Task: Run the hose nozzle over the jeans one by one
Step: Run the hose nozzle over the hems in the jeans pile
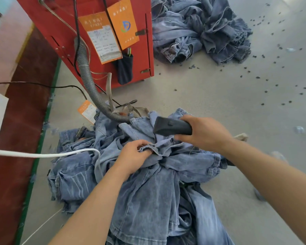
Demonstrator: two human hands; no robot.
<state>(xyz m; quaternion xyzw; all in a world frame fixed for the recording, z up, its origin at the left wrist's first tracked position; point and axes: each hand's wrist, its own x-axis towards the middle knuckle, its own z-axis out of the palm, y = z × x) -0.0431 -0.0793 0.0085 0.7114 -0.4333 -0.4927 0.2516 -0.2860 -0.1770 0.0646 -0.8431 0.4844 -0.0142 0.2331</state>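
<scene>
I saw the dark hose nozzle [172, 126] held just above a heap of blue jeans [148, 183] on the grey floor [237, 96]. My right hand [204, 132] was wrapped around the nozzle's rear end, its wide mouth pointing left. My left hand [134, 155] pinched a frayed fold of denim near the top of the heap. A ribbed grey hose [86, 71] ran from a red cabinet [102, 32] down to the heap. A second pile of jeans [201, 30] lay beside the cabinet.
</scene>
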